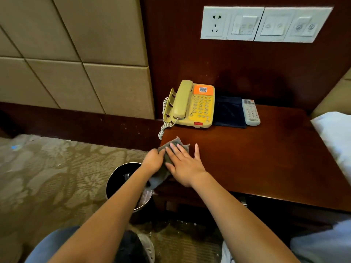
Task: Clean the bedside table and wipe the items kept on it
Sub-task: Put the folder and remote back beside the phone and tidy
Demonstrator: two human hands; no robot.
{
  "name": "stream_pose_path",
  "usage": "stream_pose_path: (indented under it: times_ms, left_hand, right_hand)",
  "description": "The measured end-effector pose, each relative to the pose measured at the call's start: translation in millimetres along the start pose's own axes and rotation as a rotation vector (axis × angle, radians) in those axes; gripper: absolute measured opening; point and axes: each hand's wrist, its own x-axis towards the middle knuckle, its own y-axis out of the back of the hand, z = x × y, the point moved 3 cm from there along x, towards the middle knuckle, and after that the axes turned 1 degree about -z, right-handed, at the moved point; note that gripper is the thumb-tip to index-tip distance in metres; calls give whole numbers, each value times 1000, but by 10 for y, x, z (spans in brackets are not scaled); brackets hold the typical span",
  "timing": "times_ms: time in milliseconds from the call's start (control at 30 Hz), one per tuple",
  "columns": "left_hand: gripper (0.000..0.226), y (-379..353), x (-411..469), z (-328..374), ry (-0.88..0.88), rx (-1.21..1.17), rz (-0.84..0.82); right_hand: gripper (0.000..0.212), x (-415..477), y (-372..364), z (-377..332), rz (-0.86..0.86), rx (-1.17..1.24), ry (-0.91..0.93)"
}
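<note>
A left hand (pixel 152 160) closes its grip on a cloth (pixel 179 141) draped lengthwise over the table (pixel 247 158) corner. Beside the grip, the right hand (pixel 185 166) presses flat, fingers spread toward the phone (pixel 190 105).

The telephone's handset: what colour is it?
The handset is pale olive-green, lying on the yellow-orange telephone; the head view shows it.

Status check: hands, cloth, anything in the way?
Left hand grips cloth at front-left table corner. Right hand flat on cloth. Phone, pouch, remote at the back.
</note>
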Motion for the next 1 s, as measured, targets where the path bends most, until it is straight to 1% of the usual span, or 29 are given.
stream_pose_path:
  times_ms: [167,300,333,400,433,467,500,533,633,700,767,833,1000]
  left_hand:
    - [42,-83,404,145,5,12,19]
    - [43,-87,626,162,38,-120,-42]
    - [48,-85,639,145,69,-164,-49]
    - [66,-94,629,83,173,-195,-20]
    - [75,-111,596,57,219,-160,16]
    - [78,-129,547,48,241,-87,65]
    - [77,-150,465,69,238,17,111]
    - [75,-176,372,99,210,117,149]
    - [78,-266,109,175,143,330,225]
    - [77,-399,-33,252,62,549,259]
    - [75,-602,-170,378,1,667,204]
    - [73,-903,-321,562,-97,699,103]
    - [62,-1708,-656,1088,-537,773,-75]
  right_hand:
    - [60,272,32,165,14,25,-83]
    - [61,401,108,198,12,34,-138]
    - [61,417,122,200,12,36,-148]
    - [62,429,131,188,11,39,-159]
    - [62,419,129,181,12,42,-166]
    - [61,402,117,174,12,46,-174]
    - [61,373,103,171,14,51,-183]
    - [60,339,84,168,14,56,-190]
    - [59,173,37,201,2,58,-199]
    - [59,9,13,306,-9,58,-215]
    - [58,-198,-1,489,-21,60,-242]
    - [58,-463,-17,767,-23,82,-286]
    - [65,-1292,-64,1778,32,170,-494]
